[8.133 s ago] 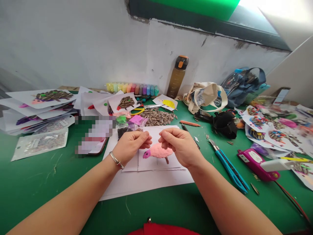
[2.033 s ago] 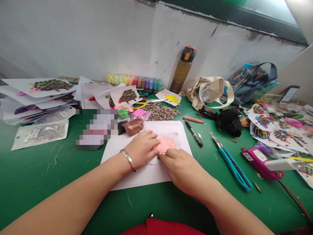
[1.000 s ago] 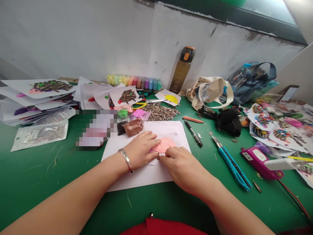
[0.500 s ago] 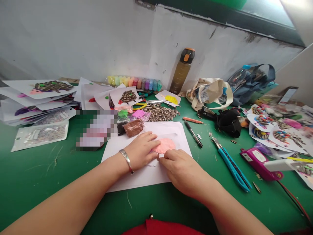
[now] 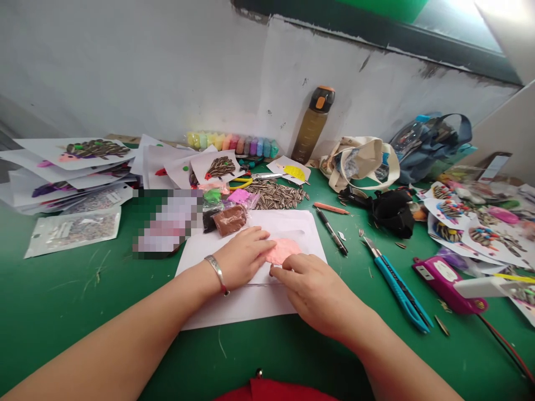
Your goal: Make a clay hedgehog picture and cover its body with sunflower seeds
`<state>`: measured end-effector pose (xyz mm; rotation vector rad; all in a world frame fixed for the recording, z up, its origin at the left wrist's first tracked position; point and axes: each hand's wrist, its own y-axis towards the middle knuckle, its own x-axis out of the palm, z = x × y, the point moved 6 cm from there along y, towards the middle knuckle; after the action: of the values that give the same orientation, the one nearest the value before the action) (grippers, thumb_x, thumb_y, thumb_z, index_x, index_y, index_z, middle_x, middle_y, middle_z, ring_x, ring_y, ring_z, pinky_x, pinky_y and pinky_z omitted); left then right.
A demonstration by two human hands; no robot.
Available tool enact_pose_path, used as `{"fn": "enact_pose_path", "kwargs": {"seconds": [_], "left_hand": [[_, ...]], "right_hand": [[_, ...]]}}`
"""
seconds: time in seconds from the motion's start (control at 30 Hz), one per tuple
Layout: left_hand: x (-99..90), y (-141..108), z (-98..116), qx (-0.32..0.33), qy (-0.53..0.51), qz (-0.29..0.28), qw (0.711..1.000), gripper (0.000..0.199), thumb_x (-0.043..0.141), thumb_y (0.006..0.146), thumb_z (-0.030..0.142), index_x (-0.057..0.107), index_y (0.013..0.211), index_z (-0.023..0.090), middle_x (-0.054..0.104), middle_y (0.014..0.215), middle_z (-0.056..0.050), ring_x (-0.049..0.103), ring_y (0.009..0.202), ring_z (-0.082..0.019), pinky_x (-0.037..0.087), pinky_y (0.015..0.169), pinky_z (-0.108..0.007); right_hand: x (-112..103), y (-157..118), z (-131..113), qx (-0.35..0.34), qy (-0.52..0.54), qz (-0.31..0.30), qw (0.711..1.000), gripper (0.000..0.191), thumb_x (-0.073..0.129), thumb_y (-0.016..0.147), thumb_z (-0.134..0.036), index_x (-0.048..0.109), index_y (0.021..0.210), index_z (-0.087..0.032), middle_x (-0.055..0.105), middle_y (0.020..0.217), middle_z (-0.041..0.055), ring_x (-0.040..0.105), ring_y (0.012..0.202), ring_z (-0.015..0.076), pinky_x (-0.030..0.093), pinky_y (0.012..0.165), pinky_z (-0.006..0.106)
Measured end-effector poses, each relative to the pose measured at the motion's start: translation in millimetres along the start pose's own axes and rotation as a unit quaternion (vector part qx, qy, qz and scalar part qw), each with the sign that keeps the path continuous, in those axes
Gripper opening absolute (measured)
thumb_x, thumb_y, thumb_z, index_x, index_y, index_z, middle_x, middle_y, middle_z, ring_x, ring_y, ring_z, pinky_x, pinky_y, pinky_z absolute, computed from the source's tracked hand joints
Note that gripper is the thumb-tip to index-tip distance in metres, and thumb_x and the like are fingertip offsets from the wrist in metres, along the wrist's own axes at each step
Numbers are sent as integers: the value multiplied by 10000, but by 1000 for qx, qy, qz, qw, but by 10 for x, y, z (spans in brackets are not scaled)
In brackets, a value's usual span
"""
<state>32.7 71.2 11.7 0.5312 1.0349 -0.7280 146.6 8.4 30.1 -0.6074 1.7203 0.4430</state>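
"Spreading flat, the left hand [image 5: 246, 256] is lying palm-down on the white paper [image 5: 251, 306], its fingertips touching the left side of the pink clay shape [image 5: 284, 252]."

"And the right hand [image 5: 307, 281]?"

"Coming in from the other side, knuckles up, fingers curling. One fingertip is touching a small brown piece [image 5: 271, 270] just below the pink shape's near edge. Whether the hand is pinching it or only pressing, I'm not able to tell; the fingers are hiding the contact."

"Containers?"

"Clear film is wrapping a brown clay block [image 5: 230, 220] at the paper's far edge. A green packet [image 5: 212, 195] and a purple packet [image 5: 239, 196] are sitting behind it. Far left, a flat pouch [image 5: 44, 239] is holding fine mixed-colour bits. By the wall, a blue bag [image 5: 447, 145] is holding a clear bottle with a blue cap."

"Edges, room?"

"Green tabletop [image 5: 271, 356] is showing between the paper's near edge and the red cloth [image 5: 276, 391], and is stretching away leftward under the left forearm. Rightward, a black pen [image 5: 331, 231] is lying just beside the paper; a blue cutter [image 5: 397, 289] is lying farther out, near the right forearm."
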Motion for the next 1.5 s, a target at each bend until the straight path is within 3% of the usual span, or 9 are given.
{"fn": "enact_pose_path", "kwargs": {"seconds": [0.17, 0.37, 0.7, 0.93, 1.2, 1.5], "left_hand": [[11, -1, -31, -6, 9, 10, 1000, 345, 400, 902, 144, 590, 1189, 161, 554, 1257, -127, 440, 1219, -273, 359, 1062, -460], [10, -6, 11, 13, 17, 16, 1000, 299, 389, 916, 161, 631, 1091, 143, 581, 1132, -131, 480, 1121, -271, 399, 1012, -462], [15, -6, 6, 16, 30, 17, 999, 330, 400, 897, 134, 597, 1162, 142, 577, 1176, -128, 460, 1172, -272, 378, 1046, -455], [1, -9, 17, 18, 29, 18, 999, 309, 412, 893, 136, 611, 1129, 144, 575, 1192, -133, 475, 1148, -271, 404, 1008, -455], [-17, 4, 35, 15, 24, 22, 999, 282, 408, 896, 138, 623, 1079, 149, 589, 1118, -124, 493, 1089, -263, 426, 961, -439], [1, -2, 23, 21, 18, 20, 999, 278, 417, 893, 134, 620, 1082, 150, 579, 1128, -131, 488, 1098, -265, 413, 974, -444]], "right_hand": [[76, 10, -66, -30, -43, 10, 999, 302, 444, 876, -84, 608, 1087, -223, 552, 881, 40, 416, 744, 167, 287, 697, 306], [91, 6, -42, -27, -46, 13, 998, 268, 448, 884, -99, 614, 1061, -213, 552, 882, 45, 424, 757, 170, 295, 704, 305], [131, 24, 37, -5, -55, 26, 998, 290, 456, 863, -84, 612, 1071, -214, 543, 834, 40, 421, 716, 164, 266, 655, 302], [46, 15, 97, 14, 0, 22, 1000, 375, 424, 871, -61, 613, 1146, -232, 556, 863, 46, 459, 744, 161, 282, 643, 281], [113, 35, 125, 18, -43, 24, 999, 313, 458, 882, -112, 641, 1100, -243, 559, 850, 49, 446, 752, 172, 277, 677, 304], [47, 45, 139, 30, 3, 39, 999, 364, 434, 881, -81, 653, 1121, -245, 545, 851, 52, 453, 741, 166, 294, 659, 288]]}}
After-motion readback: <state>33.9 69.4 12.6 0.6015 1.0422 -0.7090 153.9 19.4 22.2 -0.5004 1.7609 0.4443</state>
